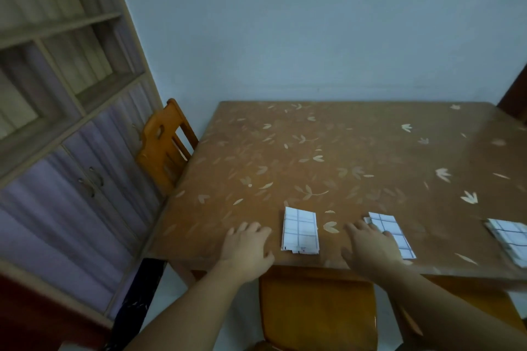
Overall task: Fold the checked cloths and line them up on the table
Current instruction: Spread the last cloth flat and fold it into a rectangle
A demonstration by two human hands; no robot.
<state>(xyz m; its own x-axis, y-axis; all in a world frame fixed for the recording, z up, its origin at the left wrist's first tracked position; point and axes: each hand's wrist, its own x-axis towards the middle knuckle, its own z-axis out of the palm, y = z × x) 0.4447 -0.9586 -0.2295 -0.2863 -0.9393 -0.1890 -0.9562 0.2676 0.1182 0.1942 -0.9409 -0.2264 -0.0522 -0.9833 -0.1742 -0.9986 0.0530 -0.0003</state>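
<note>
Three folded checked cloths lie in a row along the near edge of the table (356, 151). The left cloth (300, 230) lies flat, untouched. Just left of it, the left hand (247, 245) rests palm down, fingers relaxed, holding nothing. To its right, the right hand (370, 248) lies with straight fingers on the middle cloth (395, 232). The right cloth (510, 239) lies farther right, apart.

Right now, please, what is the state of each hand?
Left hand: open, flat on the table, holding nothing.
Right hand: open, fingers resting on the middle folded cloth, not gripping it.
</note>
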